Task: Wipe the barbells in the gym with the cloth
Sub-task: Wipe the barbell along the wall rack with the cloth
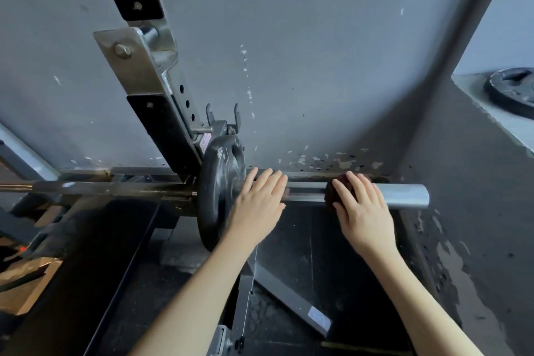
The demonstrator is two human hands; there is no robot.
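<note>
Gym, head-cam view: a person leans over a barbell (404,195) that lies low and horizontal across the frame, close to the foot of a grey wall (318,37). The left grip (258,199) rests on the silver sleeve right beside a black weight plate (216,191), fingers straight & slightly spread, pinching nothing. The right grip (361,208) lies farther out toward the sleeve's free end, fingers straight & fanned, pressing a dark reddish cloth (329,195) down onto the metal. The cloth is bunched under the palm, w/ only its left edge showing beside the hand, and it touches the top & front of the sleeve. The two hands are apart, w/ bare sleeve between them. Left of the plate the thinner bar shaft (43,186) runs out of frame past a steel rack upright (150,66), which tilts up the wall. Top right, a second plate (511,89) lies flat on a ledge. Below: dark floor (289,240). Wall paint is chipped near the base.
</note>
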